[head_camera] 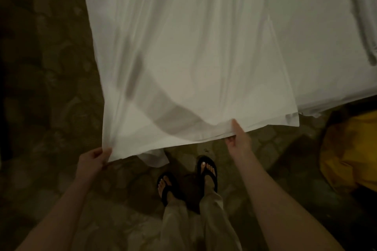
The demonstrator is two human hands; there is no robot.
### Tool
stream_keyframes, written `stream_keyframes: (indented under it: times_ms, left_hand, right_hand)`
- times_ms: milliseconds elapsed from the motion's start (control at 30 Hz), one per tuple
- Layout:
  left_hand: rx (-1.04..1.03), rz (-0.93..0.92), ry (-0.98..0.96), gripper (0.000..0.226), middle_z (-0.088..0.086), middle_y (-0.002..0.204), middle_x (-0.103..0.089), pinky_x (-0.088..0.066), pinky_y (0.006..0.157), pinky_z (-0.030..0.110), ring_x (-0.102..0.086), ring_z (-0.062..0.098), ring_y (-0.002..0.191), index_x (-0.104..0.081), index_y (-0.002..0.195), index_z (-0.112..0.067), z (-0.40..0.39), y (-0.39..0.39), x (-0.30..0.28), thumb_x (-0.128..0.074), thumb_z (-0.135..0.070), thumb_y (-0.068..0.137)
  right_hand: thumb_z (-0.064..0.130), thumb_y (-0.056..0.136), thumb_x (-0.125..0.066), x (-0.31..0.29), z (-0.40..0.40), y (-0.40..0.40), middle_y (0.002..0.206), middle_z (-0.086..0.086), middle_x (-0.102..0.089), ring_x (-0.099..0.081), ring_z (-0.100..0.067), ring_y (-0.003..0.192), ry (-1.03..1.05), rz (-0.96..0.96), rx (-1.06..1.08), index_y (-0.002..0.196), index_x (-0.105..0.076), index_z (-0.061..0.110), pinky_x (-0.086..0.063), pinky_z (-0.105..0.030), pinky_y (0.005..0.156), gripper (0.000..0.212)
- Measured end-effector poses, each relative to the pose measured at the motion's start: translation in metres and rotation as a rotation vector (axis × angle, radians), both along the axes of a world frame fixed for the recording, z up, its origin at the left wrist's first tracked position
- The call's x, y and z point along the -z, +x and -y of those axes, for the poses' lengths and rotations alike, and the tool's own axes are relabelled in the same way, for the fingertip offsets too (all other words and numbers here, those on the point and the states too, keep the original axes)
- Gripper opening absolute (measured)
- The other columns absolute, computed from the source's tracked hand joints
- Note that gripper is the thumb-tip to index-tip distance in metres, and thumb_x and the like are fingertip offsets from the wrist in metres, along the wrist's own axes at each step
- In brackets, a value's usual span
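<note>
I am drawing the white sheet (183, 57) over the bed (318, 36), with my left hand (92, 159) pinching its near corner and my right hand (239, 138) gripping its edge. Next, I judge, comes pulling it taut and lowering it evenly.

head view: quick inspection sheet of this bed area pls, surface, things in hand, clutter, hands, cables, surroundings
surface: bed covered in white, its near edge showing at right
job's things: white sheet spread along the bed in long folds, its near end held up above the floor
clutter: bunched white cloth on the bed at far right; yellow bundle low beside the bed
grippers: left hand grips the sheet's near left corner; right hand pinches the near hem, thumb on top, fingers under
cables: nothing seen
surroundings: dim patterned stone floor; the person's feet in black flip-flops
</note>
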State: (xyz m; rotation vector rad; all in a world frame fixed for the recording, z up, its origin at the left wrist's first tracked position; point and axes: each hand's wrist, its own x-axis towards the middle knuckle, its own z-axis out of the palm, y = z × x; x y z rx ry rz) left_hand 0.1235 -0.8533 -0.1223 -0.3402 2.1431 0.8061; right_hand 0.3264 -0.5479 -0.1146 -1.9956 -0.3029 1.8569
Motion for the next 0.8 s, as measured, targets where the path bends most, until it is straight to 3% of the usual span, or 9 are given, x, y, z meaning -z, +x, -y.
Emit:
stream_keyframes:
  times_ms: [100, 200, 300, 367, 500, 567, 633, 733, 800]
  left_hand:
    - [0.000, 0.005, -0.009, 0.042, 0.015, 0.107, -0.060, -0.050, 0.091, 0.048, -0.059, 0.033, 0.098, -0.059, 0.122, 0.004, 0.002, 0.003, -0.001, -0.061, -0.025, 0.092]
    - [0.058, 0.029, -0.060, 0.037, 0.022, 0.109, -0.063, -0.051, 0.091, 0.050, -0.060, 0.034, 0.095, -0.063, 0.114, 0.006, -0.002, 0.005, -0.001, -0.059, -0.024, 0.094]
    - [0.150, 0.071, -0.167, 0.034, 0.024, 0.117, -0.062, -0.050, 0.092, 0.045, -0.060, 0.038, 0.102, -0.061, 0.120, 0.005, -0.010, -0.002, -0.002, -0.059, -0.017, 0.094]
    - [0.190, 0.069, -0.213, 0.039, 0.025, 0.122, -0.059, -0.048, 0.094, 0.043, -0.057, 0.039, 0.109, -0.056, 0.126, 0.004, -0.024, -0.010, -0.008, -0.061, -0.014, 0.091]
    - [0.156, -0.007, -0.191, 0.062, 0.022, 0.140, -0.046, -0.040, 0.099, 0.042, -0.047, 0.039, 0.124, -0.033, 0.142, 0.000, -0.057, -0.016, -0.030, -0.062, -0.018, 0.091]
    - [0.161, -0.052, -0.167, 0.064, 0.021, 0.143, -0.043, -0.038, 0.101, 0.041, -0.044, 0.038, 0.127, -0.028, 0.145, -0.002, -0.071, -0.016, -0.041, -0.060, -0.018, 0.092]
    - [0.145, -0.083, -0.156, 0.062, 0.019, 0.142, -0.044, -0.038, 0.101, 0.040, -0.045, 0.037, 0.127, -0.029, 0.144, -0.002, -0.079, -0.016, -0.052, -0.059, -0.018, 0.092]
    - [0.136, -0.068, -0.142, 0.062, 0.018, 0.142, -0.044, -0.038, 0.100, 0.039, -0.045, 0.036, 0.127, -0.030, 0.144, -0.003, -0.082, -0.016, -0.057, -0.059, -0.019, 0.092]
    - [0.150, -0.065, -0.139, 0.062, 0.018, 0.141, -0.044, -0.038, 0.101, 0.039, -0.045, 0.035, 0.126, -0.030, 0.144, -0.002, -0.082, -0.022, -0.059, -0.060, -0.019, 0.091]
  right_hand:
    - [0.008, 0.083, -0.071, -0.007, -0.019, 0.016, 0.113, -0.015, -0.066, -0.067, -0.022, 0.096, 0.054, 0.038, 0.013, 0.117, -0.060, 0.000, -0.059, -0.034, 0.074, 0.036]
    - [0.008, 0.084, -0.070, -0.007, -0.024, 0.022, 0.111, -0.013, -0.065, -0.065, -0.021, 0.090, 0.067, 0.128, -0.058, 0.107, -0.060, 0.000, -0.060, -0.032, 0.069, 0.026]
    - [0.011, 0.088, -0.068, -0.002, -0.026, 0.012, 0.107, -0.012, -0.062, -0.060, -0.017, 0.078, 0.022, 0.226, -0.182, 0.098, -0.060, 0.003, -0.056, -0.029, 0.059, 0.014]
    - [0.014, 0.094, -0.059, -0.007, -0.027, 0.002, 0.092, -0.011, -0.063, -0.059, -0.019, 0.071, -0.089, 0.343, -0.517, 0.103, -0.058, 0.001, -0.053, -0.030, 0.049, 0.016]
    - [0.029, 0.099, -0.048, -0.042, -0.014, -0.028, 0.091, -0.010, -0.070, -0.064, -0.017, 0.067, -0.194, 0.465, -1.663, 0.109, -0.062, -0.001, -0.045, -0.023, 0.055, 0.035]
    - [0.026, 0.096, -0.051, -0.051, -0.007, -0.054, 0.093, -0.009, -0.070, -0.068, -0.020, 0.074, 0.010, 0.465, -1.863, 0.103, -0.065, 0.001, -0.054, -0.025, 0.066, 0.030]
    - [0.023, 0.092, -0.051, -0.057, 0.002, -0.085, 0.092, -0.010, -0.069, -0.067, -0.025, 0.082, 0.287, 0.414, -1.872, 0.096, -0.063, 0.002, -0.055, -0.033, 0.078, 0.025]
    - [0.025, 0.092, -0.049, -0.068, 0.017, -0.124, 0.090, -0.006, -0.060, -0.057, -0.024, 0.082, 0.535, 0.305, -1.866, 0.087, -0.054, 0.011, -0.043, -0.030, 0.072, 0.015]
    - [0.026, 0.092, -0.051, -0.067, 0.029, -0.148, 0.099, -0.005, -0.060, -0.056, -0.022, 0.089, 0.624, 0.234, -1.831, 0.097, -0.056, 0.013, -0.042, -0.029, 0.076, 0.014]
